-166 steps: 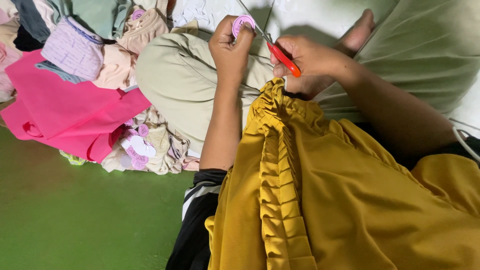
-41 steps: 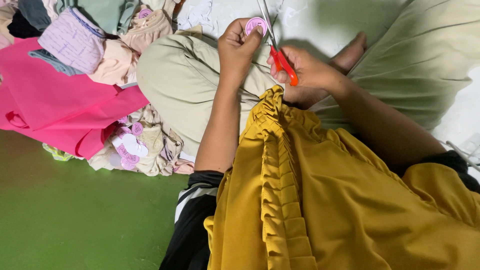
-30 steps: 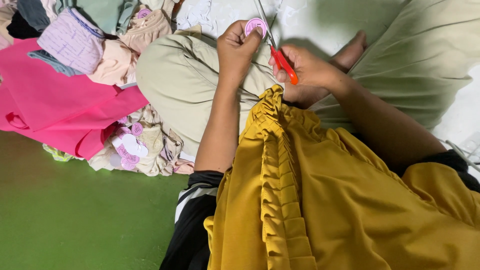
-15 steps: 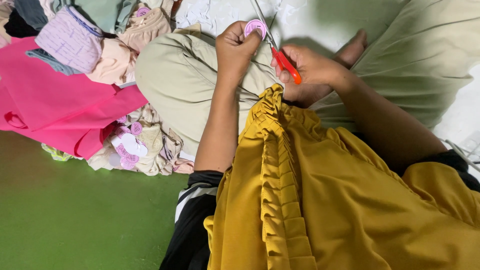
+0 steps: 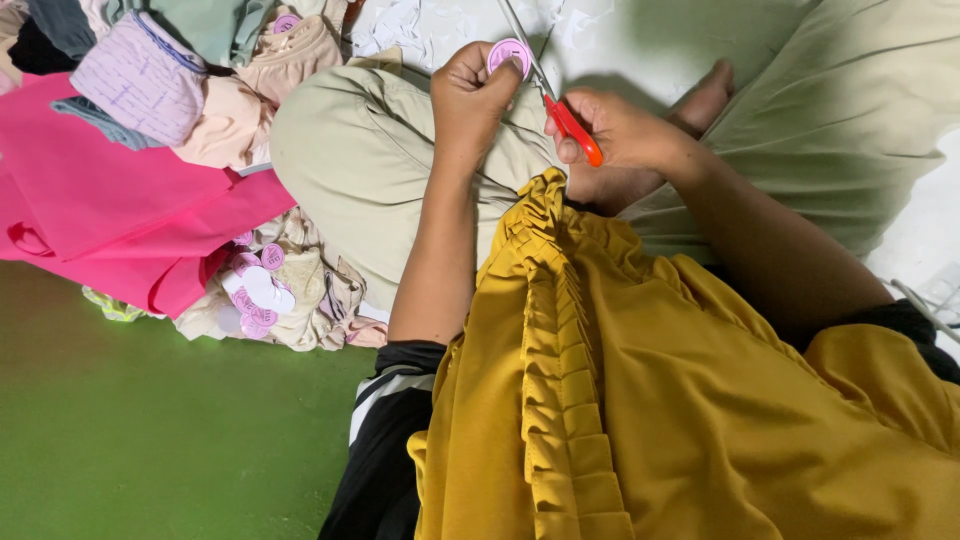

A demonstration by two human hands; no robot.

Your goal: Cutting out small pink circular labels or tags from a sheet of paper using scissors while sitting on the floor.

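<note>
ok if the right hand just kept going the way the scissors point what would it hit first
Probably the round pink tag pinched in the left hand: the scissors in the right hand point up-left, blades right beside it. Depth is unclear, so they may pass alongside.

Left hand, right hand, both clenched

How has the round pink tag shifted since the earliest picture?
Yes. The round pink tag in the left hand moved slightly right, toward the bare foot.
</note>
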